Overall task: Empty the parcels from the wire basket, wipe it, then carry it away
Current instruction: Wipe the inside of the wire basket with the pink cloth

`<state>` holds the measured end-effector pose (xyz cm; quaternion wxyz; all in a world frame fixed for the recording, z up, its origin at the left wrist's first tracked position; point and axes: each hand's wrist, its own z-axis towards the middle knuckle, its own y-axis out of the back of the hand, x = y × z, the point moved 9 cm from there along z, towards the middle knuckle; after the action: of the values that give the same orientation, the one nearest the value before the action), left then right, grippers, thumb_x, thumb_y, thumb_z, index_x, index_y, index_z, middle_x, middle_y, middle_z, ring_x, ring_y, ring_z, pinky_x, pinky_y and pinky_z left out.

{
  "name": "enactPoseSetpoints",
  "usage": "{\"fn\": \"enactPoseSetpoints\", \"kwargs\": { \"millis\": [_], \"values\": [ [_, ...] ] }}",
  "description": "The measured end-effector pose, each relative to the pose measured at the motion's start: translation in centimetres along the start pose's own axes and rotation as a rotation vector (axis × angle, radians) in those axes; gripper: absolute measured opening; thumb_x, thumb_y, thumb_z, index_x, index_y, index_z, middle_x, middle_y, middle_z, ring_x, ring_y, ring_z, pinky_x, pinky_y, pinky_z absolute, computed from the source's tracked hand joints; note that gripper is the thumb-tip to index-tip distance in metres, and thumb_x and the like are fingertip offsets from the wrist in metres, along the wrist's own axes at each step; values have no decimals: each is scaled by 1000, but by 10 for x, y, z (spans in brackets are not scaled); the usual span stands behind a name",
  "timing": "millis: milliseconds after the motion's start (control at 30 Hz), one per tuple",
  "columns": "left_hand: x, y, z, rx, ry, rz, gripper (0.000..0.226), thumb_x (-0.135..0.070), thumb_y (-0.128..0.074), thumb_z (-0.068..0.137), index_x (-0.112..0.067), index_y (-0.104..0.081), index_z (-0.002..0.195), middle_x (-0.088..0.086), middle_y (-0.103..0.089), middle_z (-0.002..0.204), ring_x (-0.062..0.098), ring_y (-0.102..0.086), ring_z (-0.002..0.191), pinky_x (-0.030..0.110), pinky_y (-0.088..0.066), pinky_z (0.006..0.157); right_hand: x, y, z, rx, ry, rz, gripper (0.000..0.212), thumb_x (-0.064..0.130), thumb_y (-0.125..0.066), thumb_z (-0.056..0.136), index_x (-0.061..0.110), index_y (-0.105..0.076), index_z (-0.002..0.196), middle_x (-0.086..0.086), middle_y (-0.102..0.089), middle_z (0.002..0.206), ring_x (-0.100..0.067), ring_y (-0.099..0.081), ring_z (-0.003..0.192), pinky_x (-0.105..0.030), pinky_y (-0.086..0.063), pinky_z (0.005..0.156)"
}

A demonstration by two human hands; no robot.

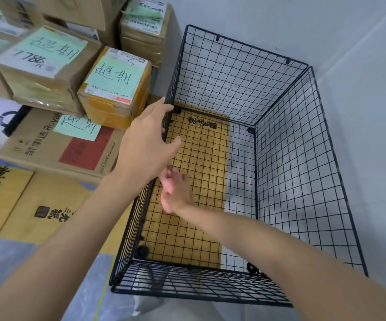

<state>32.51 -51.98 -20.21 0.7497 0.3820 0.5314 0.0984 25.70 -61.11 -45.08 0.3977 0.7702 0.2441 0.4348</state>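
The black wire basket (277, 126) stands on the floor against the wall with nothing inside it; a yellow flattened carton shows through its mesh bottom. My left hand (145, 144) is on the top rim of the basket's left wall, fingers on the outer side and thumb on the inner side. My right hand (175, 193) is inside the basket, low against that same left wall, with its fingers curled. Whether they hook the wire is hidden by my left forearm. The parcels (115, 89) are stacked outside, to the left of the basket.
Several cardboard boxes with green paper notes (46, 52) are piled at the left, right up against the basket. Flat yellow cartons (37, 205) lie on the floor at the lower left. A pale wall (361, 54) runs behind and to the right of the basket.
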Motion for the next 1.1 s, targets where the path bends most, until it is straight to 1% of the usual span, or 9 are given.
{"fn": "enactPoseSetpoints", "kwargs": {
  "millis": [67,233,333,433,600,733,867,967,1100],
  "values": [
    [0,0,0,-7,6,-9,59,-23,-70,84,-19,-50,139,-6,-40,154,12,-61,91,39,-55,87,-34,28,-3,-38,-105,12,67,6,-62,88,25,-36,146,0,-40,140,-8,-45,91,-9,-33,55],
    [-1,1,1,-20,20,-15,60,-24,-70,86,-21,-48,141,-6,-40,154,10,-61,92,34,-54,86,-135,88,-22,-129,-353,1,56,6,-65,88,23,-45,138,-7,-41,136,-29,-60,110,-31,-52,87],
    [0,1,1,-23,14,-20,62,-23,-70,86,-21,-46,144,-6,-41,153,9,-60,92,28,-50,83,-182,111,-38,-143,-456,-3,52,1,-59,90,21,-45,135,-8,-38,137,-33,-58,113,-41,-50,97],
    [0,1,1,-23,10,-33,65,-23,-70,87,-21,-43,146,-5,-41,153,9,-60,92,29,-51,85,-206,117,-50,-135,-511,-1,57,1,-57,91,21,-38,141,-10,-34,142,-33,-54,119,-43,-47,101],
    [-1,1,2,-34,9,-35,65,-22,-70,87,-21,-42,146,-4,-43,151,9,-60,92,31,-53,86,-165,94,-55,-114,-411,109,81,0,-58,90,46,-27,149,-2,-36,135,-22,-48,118,-42,-40,106],
    [-2,2,0,-37,5,-41,66,-22,-69,87,-21,-42,147,-3,-46,149,9,-58,91,29,-51,85,-81,45,-53,12,-168,114,71,6,-62,88,33,-36,148,0,-30,147,-23,-46,128,-46,-39,113],
    [-1,3,-1,-32,6,-40,65,-22,-69,87,-21,-41,146,0,-55,139,9,-57,89,29,-52,81,15,2,-57,56,92,34,82,3,-59,87,30,-20,154,0,-21,154,-23,-29,137,-42,-31,118],
    [-1,4,-1,-30,6,-44,63,-21,-69,87,-21,-42,144,0,-57,134,9,-59,91,30,-54,81,38,-23,-63,91,11,19,74,8,-59,92,19,-18,153,-6,-21,151,-26,-42,128,-32,-45,103],
    [-1,4,-2,-29,12,-52,62,-20,-68,88,-21,-41,144,0,-60,130,10,-59,92,31,-53,83,26,-22,-66,122,17,57,77,6,-54,94,28,-10,153,-3,-15,152,-29,-43,131,-30,-51,94]
  ]
}}
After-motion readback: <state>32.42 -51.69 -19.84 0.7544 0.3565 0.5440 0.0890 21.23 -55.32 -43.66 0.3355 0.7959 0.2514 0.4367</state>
